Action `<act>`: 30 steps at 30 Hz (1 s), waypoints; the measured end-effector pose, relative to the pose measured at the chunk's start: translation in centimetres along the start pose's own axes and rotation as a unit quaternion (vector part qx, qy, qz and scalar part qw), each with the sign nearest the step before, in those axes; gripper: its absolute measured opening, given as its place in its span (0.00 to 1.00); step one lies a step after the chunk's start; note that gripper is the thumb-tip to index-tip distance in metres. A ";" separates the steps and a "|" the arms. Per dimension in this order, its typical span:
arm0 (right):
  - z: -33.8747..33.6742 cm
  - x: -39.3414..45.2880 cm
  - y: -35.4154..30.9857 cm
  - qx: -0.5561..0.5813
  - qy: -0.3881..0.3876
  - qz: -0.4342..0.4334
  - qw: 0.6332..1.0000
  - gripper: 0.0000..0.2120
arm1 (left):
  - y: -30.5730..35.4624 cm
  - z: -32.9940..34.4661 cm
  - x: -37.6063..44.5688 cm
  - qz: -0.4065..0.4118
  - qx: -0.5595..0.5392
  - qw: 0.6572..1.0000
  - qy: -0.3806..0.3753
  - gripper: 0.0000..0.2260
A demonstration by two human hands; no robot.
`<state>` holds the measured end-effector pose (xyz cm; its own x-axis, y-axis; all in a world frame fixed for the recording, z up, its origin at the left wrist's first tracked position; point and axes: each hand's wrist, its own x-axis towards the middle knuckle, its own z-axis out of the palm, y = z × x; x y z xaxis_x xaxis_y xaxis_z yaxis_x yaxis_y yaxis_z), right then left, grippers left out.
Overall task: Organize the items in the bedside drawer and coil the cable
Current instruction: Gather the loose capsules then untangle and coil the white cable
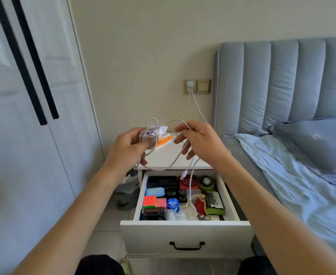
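Both hands are raised above the white bedside table [171, 155]. My left hand [130, 144] grips several loops of a white cable [175, 160]. My right hand [199, 140] pinches the same cable a little further along; a slack strand sags between the hands, and its plug end [183, 174] dangles over the open drawer [185, 229]. A second white cable [192, 187] hangs down into the drawer. Inside lie a colourful puzzle cube [149, 201], a blue round object [172, 204], a red pouch [200, 205], a black case [162, 182] and a watch [206, 181].
A tissue pack [164, 140] with orange trim lies on the table top. A charger [190, 84] sits in the wall socket, with a cord running down from it. The bed [302, 185] with blue sheets stands right; a white wardrobe [24, 116] stands left.
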<state>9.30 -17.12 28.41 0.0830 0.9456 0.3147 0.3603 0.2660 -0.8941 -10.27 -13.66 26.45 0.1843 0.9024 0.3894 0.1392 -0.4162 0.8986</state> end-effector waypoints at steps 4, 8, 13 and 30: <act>-1.3 -2.1 -4.9 -0.008 -0.003 -0.028 1.000 0.15 | 3.4 -1.4 -1.3 0.018 -0.004 1.000 -0.012 0.07; -2.0 -3.6 -8.3 -0.019 0.006 -0.050 0.999 0.15 | 6.5 -2.3 -2.4 0.038 -0.024 0.999 -0.018 0.05; -2.2 -4.9 -10.4 0.001 0.016 -0.042 0.999 0.13 | 8.7 -2.7 -3.8 0.041 -0.037 0.998 -0.035 0.05; -0.8 -10.7 7.5 -0.047 -0.080 0.129 0.987 0.06 | -7.6 2.5 -8.0 -0.151 -0.025 0.979 -0.134 0.09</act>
<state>11.88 -25.37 18.66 0.0380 0.9991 0.0192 0.4322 0.0009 -0.9018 -10.34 -17.97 16.04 0.3916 0.9191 0.0429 0.1798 -0.1222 0.9761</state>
